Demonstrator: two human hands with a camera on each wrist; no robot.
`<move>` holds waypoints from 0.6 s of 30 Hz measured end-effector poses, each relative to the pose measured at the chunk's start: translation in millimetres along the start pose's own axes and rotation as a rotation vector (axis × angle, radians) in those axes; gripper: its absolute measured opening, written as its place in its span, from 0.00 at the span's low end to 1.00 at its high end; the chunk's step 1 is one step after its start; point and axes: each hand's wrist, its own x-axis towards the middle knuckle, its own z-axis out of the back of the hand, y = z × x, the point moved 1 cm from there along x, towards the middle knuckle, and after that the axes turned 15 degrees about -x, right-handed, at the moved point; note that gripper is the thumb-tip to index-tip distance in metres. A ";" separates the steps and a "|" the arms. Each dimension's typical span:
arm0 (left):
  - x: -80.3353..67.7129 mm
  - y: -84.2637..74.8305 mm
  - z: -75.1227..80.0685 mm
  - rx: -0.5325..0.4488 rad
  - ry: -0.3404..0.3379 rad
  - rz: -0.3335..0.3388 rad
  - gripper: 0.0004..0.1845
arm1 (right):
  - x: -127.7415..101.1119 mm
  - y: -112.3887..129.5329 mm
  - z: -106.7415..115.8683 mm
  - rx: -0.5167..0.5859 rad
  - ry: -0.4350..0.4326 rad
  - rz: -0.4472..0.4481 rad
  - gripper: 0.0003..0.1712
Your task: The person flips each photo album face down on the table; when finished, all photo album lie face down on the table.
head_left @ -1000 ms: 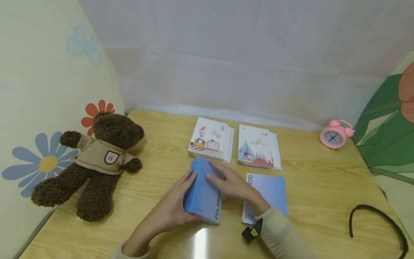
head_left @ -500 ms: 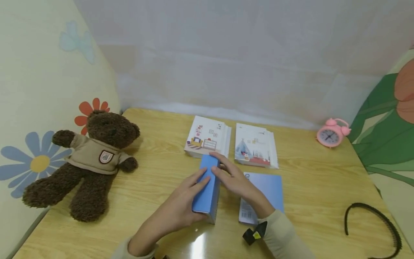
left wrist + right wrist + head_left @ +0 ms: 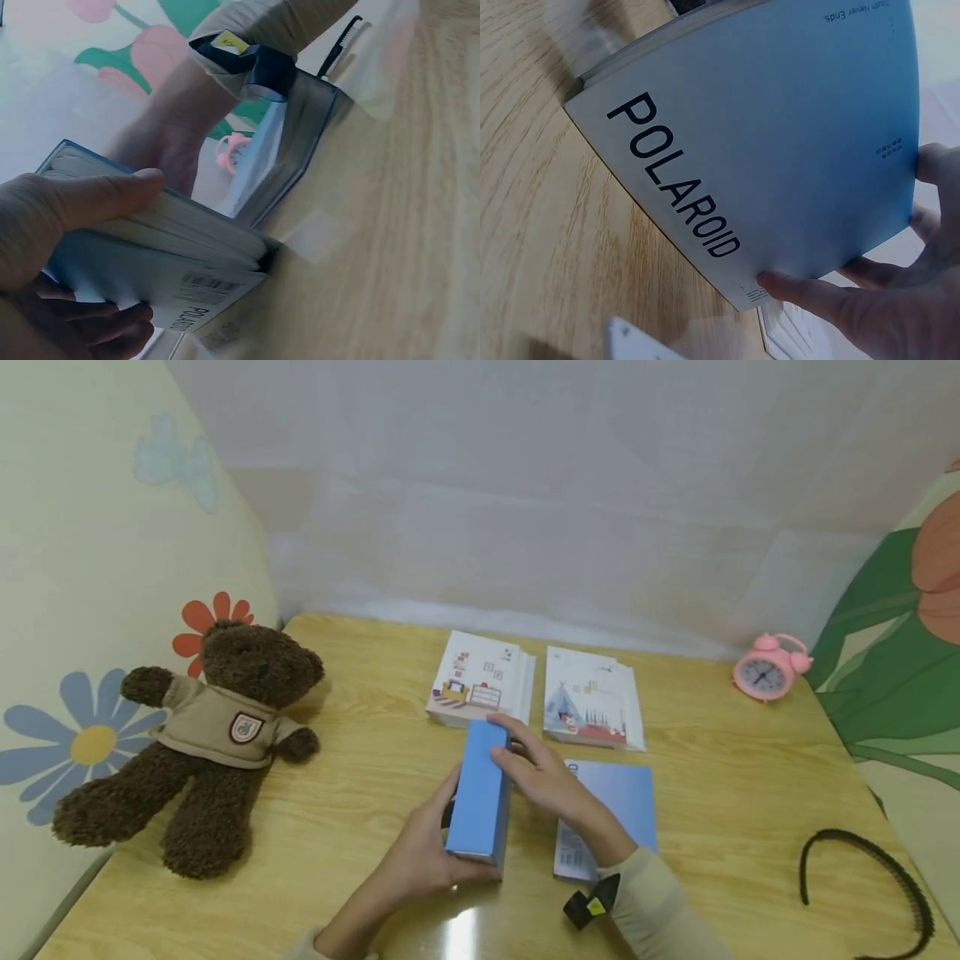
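A blue album marked POLAROID [image 3: 477, 802] stands on the table with its spine facing up. My left hand [image 3: 420, 852] grips its near end; in the left wrist view the thumb lies across the page edges and the fingers curl against the barcoded cover [image 3: 161, 281]. On the album's far right side, my right hand [image 3: 551, 781] holds the far end. From the right wrist, that hand's thumb touches the lettered cover [image 3: 780, 150] and its other fingers lie along the edge. Beside it, a second blue album [image 3: 622, 802] lies flat, partly under my right forearm.
Two stacks of white illustrated booklets, left [image 3: 480, 672] and right [image 3: 588, 693], lie farther back. A brown teddy bear [image 3: 217, 718] leans at the left wall. A pink alarm clock [image 3: 767, 672] stands back right, and a black headband [image 3: 885, 860] lies at the right front.
The album has turned from showing its lettered cover to standing spine up. My left fingers have slid off the spine down to its left side. My right hand has stayed at the far end.
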 end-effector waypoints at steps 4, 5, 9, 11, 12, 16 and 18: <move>0.2 10.3 -8.3 -0.042 0.010 0.009 0.72 | -1.9 -1.1 1.2 0.039 -0.004 -0.003 0.28; 0.3 12.4 -9.2 -0.045 0.020 0.014 0.71 | -1.8 -0.9 1.3 0.042 -0.005 -0.003 0.28; 3.2 21.2 -10.7 -0.008 0.077 0.030 0.64 | -1.7 -1.0 1.8 0.025 -0.032 -0.012 0.31; 5.0 23.9 -9.9 0.029 0.105 0.021 0.62 | -1.7 -1.1 2.1 0.024 -0.041 -0.015 0.34; 5.8 25.1 -9.1 0.042 0.117 0.018 0.62 | -1.6 -1.0 2.3 0.027 -0.042 -0.013 0.34; 7.7 24.7 -3.9 0.068 0.128 0.023 0.68 | -1.7 -0.3 3.2 0.096 -0.008 0.028 0.33; 8.1 22.7 0.1 0.110 0.108 0.038 0.72 | -2.7 0.7 5.1 0.131 0.015 0.044 0.33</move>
